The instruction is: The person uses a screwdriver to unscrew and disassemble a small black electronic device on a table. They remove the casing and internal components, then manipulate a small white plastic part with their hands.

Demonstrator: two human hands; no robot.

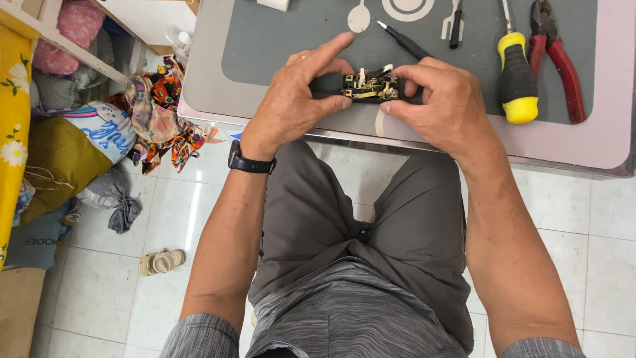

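Your left hand (291, 106) and right hand (444, 106) both grasp the small black brass-contact switch body (371, 87). Keep it level and pinch gently.

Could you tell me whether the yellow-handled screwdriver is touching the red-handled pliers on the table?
Apart. The head view shows a strip of grey mat between the yellow-handled screwdriver and the red-handled pliers.
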